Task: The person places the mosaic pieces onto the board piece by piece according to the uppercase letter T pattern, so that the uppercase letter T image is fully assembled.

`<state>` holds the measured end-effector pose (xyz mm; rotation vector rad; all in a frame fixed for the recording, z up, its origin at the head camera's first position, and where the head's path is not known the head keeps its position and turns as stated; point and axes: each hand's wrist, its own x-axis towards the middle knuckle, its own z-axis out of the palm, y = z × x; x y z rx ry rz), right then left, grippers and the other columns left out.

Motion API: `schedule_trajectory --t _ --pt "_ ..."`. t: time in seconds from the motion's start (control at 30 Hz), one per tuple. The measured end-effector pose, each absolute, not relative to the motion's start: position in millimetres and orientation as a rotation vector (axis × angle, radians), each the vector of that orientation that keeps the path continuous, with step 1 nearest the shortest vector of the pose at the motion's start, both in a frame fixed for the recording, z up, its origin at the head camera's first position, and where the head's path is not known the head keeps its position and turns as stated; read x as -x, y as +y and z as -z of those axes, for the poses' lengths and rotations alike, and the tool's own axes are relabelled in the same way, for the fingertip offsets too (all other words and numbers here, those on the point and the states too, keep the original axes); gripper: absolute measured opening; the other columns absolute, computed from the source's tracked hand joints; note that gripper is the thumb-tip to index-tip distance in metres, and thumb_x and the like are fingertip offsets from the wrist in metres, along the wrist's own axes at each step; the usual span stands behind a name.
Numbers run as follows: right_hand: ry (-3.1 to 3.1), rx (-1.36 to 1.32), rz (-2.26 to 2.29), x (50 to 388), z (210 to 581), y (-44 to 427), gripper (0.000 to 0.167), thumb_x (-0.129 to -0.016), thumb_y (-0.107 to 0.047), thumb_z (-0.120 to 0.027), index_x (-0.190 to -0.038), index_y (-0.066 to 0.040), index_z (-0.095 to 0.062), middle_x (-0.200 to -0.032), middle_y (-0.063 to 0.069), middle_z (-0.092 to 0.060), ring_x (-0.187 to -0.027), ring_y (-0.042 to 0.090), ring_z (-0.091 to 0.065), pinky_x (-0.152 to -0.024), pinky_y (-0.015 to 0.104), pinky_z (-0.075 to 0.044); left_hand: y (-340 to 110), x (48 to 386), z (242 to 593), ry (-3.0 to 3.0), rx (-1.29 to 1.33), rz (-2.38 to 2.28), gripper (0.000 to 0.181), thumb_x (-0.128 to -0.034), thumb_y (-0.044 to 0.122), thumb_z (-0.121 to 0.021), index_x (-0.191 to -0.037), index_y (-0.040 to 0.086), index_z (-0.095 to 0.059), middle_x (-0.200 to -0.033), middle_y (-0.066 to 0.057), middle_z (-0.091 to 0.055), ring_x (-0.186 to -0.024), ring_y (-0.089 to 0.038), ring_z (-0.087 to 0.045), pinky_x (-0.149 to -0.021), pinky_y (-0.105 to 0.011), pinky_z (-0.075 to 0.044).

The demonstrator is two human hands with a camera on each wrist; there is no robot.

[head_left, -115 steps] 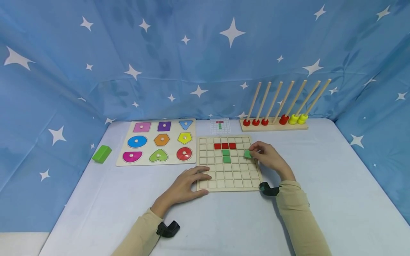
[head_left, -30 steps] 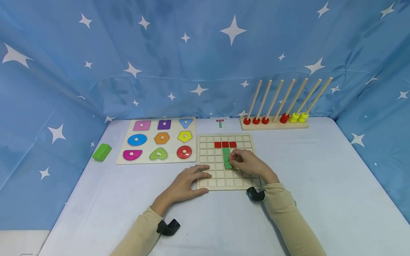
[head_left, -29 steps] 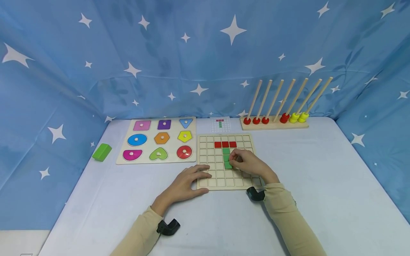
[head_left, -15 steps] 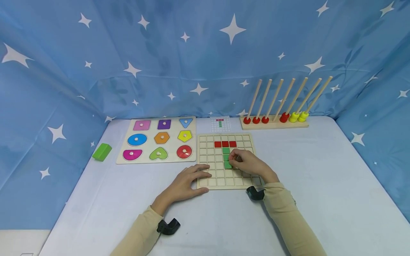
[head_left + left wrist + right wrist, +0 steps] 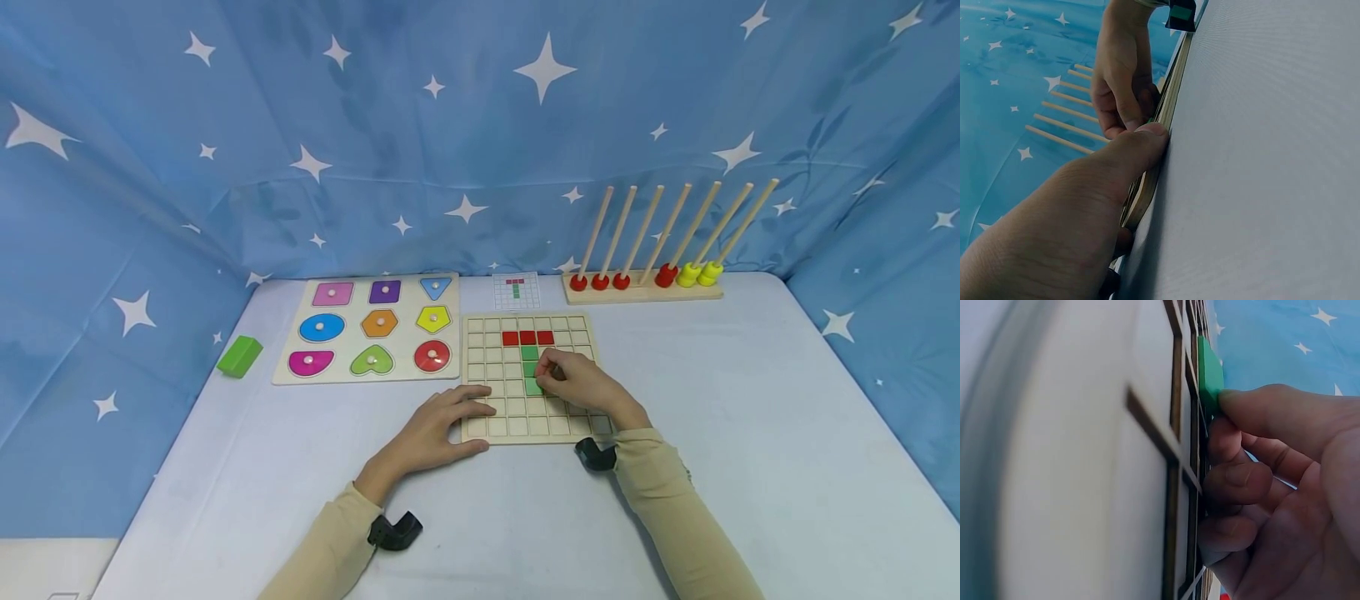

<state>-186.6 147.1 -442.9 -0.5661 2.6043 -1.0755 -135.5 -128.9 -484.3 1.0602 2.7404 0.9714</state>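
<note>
A wooden grid board [image 5: 517, 427] lies flat, with a row of red tiles [image 5: 527, 337] across its upper part. Below that row, green tiles run down in a column. The lowest green tile [image 5: 533, 386] is pinched by my right hand [image 5: 581, 379]; the right wrist view shows the thumb against this green tile [image 5: 1210, 375], which stands a little proud of the grid. My left hand [image 5: 435, 429] rests at the board's left side, fingers spread over its edge. In the left wrist view the left thumb [image 5: 1141, 147] touches the board's near edge.
Behind the board lies a small printed pattern card [image 5: 516, 292]. A knobbed shape puzzle [image 5: 348, 321] is at the left, beside a green block [image 5: 240, 357]. At the back right stands a peg rack [image 5: 641, 292] with red and yellow rings.
My right hand has carried the green tile leftward from the board's right side to the foot of the green column. Over the last second both hands are almost still.
</note>
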Motion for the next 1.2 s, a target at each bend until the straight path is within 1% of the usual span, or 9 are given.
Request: schedule_trajectory --t 0.23,0.37,0.7,1.0,1.2 --pt "2.607 0.608 1.1 186.4 442.9 147.9 0.006 -0.091 -0.015 -0.06 -0.09 -0.009 -0.059 -0.075 0.001 -0.059 -0.063 0.011 -0.049 -0.058 0.024 -0.041 -128.3 135.7 484.3 2.743 -1.047 -0.961 0.045 -0.0818 0.047 -0.069 -0.123 0.032 -0.06 -0.143 0.012 -0.044 -0.13 -0.012 -0.044 -0.103 -0.043 -0.039" --pt "2.603 0.598 1.106 186.7 443.7 148.4 0.004 -0.091 -0.014 -0.06 -0.091 -0.011 -0.059 -0.074 0.0 -0.059 -0.063 0.011 -0.049 -0.059 0.024 -0.041 -128.2 136.5 483.9 2.734 -1.039 -0.969 0.045 -0.0816 0.045 -0.07 -0.123 0.032 -0.06 -0.143 0.011 -0.044 -0.13 -0.012 -0.043 -0.103 -0.043 -0.039" --pt "2.59 0.577 1.109 187.8 444.7 149.6 0.004 -0.092 -0.015 -0.06 -0.093 -0.012 -0.059 -0.075 0.0 -0.059 -0.065 0.013 -0.05 -0.061 0.026 -0.042 -127.1 138.5 483.3 2.729 -1.03 -0.965 0.044 -0.0817 0.045 -0.07 -0.123 0.032 -0.061 -0.143 0.012 -0.044 -0.129 -0.013 -0.044 -0.103 -0.043 -0.039" --pt "2.599 0.574 1.107 186.7 447.6 152.7 0.006 -0.093 -0.016 -0.059 -0.095 -0.012 -0.06 -0.078 0.0 -0.059 -0.068 0.012 -0.05 -0.063 0.025 -0.043 -126.6 137.9 483.9 2.726 -1.042 -0.951 0.045 -0.0825 0.046 -0.069 -0.124 0.033 -0.059 -0.144 0.012 -0.043 -0.13 -0.013 -0.044 -0.103 -0.043 -0.039" --pt "2.566 0.599 1.138 186.4 446.2 154.9 0.011 -0.095 -0.019 -0.056 -0.099 -0.01 -0.061 -0.084 0.001 -0.062 -0.072 0.013 -0.052 -0.067 0.027 -0.045 -129.2 135.8 480.6 2.728 -1.023 -0.992 0.042 -0.084 0.043 -0.068 -0.124 0.031 -0.06 -0.143 0.011 -0.045 -0.13 -0.014 -0.045 -0.102 -0.044 -0.039"
